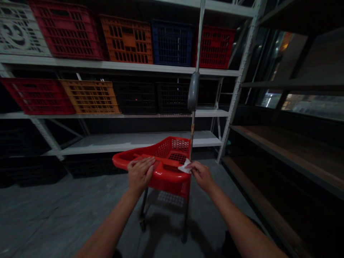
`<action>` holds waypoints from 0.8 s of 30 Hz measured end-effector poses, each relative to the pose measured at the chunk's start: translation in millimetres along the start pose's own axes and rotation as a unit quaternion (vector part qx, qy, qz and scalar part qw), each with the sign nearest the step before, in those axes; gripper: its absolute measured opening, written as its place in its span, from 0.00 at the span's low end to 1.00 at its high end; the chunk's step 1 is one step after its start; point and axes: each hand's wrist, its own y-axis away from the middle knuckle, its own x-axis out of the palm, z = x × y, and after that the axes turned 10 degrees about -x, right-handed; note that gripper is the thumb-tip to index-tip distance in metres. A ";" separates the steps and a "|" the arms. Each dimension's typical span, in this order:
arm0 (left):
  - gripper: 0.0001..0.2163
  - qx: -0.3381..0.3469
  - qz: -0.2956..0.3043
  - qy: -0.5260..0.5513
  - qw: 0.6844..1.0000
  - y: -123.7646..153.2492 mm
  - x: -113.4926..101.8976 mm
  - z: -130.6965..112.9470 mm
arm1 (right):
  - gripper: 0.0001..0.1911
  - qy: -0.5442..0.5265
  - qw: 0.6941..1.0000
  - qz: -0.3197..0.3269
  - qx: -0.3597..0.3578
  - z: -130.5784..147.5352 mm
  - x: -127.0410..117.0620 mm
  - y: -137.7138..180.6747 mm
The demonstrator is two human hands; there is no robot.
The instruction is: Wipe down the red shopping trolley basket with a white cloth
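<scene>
A red plastic shopping basket on a wheeled frame stands on the floor in front of me. My left hand lies flat on its near rim, fingers spread over the red plastic. My right hand pinches a small white cloth against the basket's right near corner. A grey pull handle on a metal pole rises from the basket's right side, just beyond my right hand.
Metal shelving behind the basket holds red, orange, blue, black and white crates. Dark wooden shelves run along the right. Grey concrete floor spreads to the left.
</scene>
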 end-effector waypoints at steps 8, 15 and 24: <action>0.16 0.022 0.035 0.022 0.999 0.1 -10.7 28.4 | 0.17 -0.100 0.990 -0.072 -0.063 41.8 36.0 27.5; 0.17 0.002 0.041 -0.038 0.998 -8.6 -15.0 54.5 | 0.13 -0.115 0.981 -0.147 0.060 8.7 43.5 40.8; 0.13 -0.007 0.059 -0.067 0.996 6.2 -35.4 -36.8 | 0.17 -0.008 0.981 -0.154 0.117 12.8 50.7 10.6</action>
